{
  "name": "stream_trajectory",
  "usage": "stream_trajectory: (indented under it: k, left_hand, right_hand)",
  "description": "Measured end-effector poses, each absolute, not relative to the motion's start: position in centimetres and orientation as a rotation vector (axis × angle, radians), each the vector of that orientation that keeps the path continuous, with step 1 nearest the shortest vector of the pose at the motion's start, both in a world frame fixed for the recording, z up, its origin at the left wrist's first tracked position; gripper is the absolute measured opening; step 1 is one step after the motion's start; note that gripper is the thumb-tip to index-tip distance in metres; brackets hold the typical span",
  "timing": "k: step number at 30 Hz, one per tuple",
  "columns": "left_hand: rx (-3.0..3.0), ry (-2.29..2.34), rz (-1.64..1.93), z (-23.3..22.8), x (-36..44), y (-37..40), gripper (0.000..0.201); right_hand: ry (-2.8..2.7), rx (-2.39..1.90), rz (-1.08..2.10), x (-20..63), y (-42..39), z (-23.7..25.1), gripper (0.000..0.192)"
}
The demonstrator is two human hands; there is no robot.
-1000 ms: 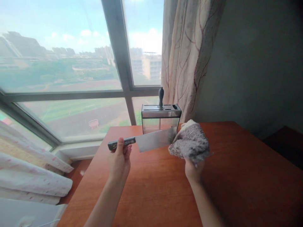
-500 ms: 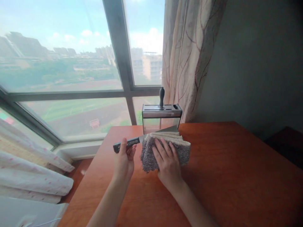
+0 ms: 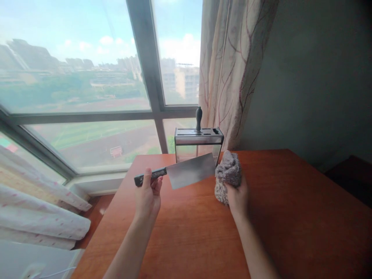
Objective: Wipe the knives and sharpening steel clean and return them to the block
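My left hand is closed round the dark handle of a cleaver, whose broad blade points right, held above the table. The flat of the blade faces me, fully bare. In my right hand a grey fluffy cloth is bunched up, just off the right end of the blade; whether it touches the tip I cannot tell. Behind the blade stands a knife block with clear sides and a slotted top, and one knife's dark handle sticks up from it.
The reddish wooden table reaches to the window on the far left. A patterned curtain hangs behind the knife block, and another curtain lies at the lower left. A dark wall rises on the right.
The cloth, which was wrapped over the blade, has come off to the right with my right hand and is now bunched. The cleaver has shifted slightly left, its blade uncovered.
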State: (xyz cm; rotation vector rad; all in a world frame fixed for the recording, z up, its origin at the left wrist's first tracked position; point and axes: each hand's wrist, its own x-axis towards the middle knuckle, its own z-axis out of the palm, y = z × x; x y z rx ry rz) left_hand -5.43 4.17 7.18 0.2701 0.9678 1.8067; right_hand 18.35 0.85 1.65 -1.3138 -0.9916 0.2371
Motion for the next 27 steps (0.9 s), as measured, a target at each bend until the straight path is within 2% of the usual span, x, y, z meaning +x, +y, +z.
stream_trajectory:
  k: [3,7,10,13,20,27]
  left_hand:
    - [0.303,0.964,1.802,7.2,-5.1,4.0,0.015]
    - [0.335,0.968,1.783,7.0,-4.5,3.6,0.015]
    - [0.352,0.959,1.757,7.0,-4.2,3.5,0.015]
    - [0.352,0.962,1.763,7.2,-4.2,3.5,0.013]
    - [0.341,0.950,1.818,7.8,-5.0,3.8,0.012]
    - [0.406,0.883,1.841,7.7,-6.2,4.2,0.015]
  right_hand:
    - [-1.000,-1.246,0.077,18.6,0.0,2.3,0.059]
    - [-1.614,-1.082,-0.203,16.6,-1.0,3.3,0.064]
    - [-2.006,-1.096,-0.206,14.0,-1.3,3.9,0.066]
    - [-2.067,-1.200,-0.208,12.4,-1.3,4.2,0.065]
    - [-1.685,-1.326,-0.135,16.0,0.0,2.5,0.066]
    - [-0.729,-1.161,0.481,18.9,1.4,0.7,0.054]
